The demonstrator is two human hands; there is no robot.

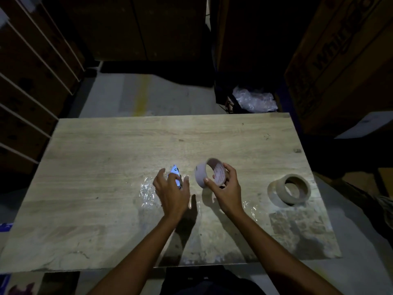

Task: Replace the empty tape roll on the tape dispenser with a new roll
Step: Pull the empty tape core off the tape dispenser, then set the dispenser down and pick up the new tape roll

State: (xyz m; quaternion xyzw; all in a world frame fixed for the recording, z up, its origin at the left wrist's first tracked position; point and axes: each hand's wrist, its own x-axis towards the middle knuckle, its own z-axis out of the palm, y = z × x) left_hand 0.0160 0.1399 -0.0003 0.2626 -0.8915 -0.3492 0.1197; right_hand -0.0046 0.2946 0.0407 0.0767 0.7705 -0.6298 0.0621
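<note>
My right hand [225, 186] grips a thin, pale cardboard tape core [207, 173] with red print inside, held just above the table. My left hand [171, 188] hovers over a blue tape dispenser [175, 174], fingers spread around it; most of the dispenser is hidden under the hand, and I cannot tell whether the fingers touch it. A thicker brown tape roll [289, 191] lies on the table to the right, apart from both hands.
The wooden table [106, 177] carries crumpled clear tape scraps [146, 192] beside the dispenser. Cardboard boxes [340, 56] stand behind and to the right. A bin with plastic wrap [254, 100] sits beyond the far edge. Shelving [27, 81] runs along the left.
</note>
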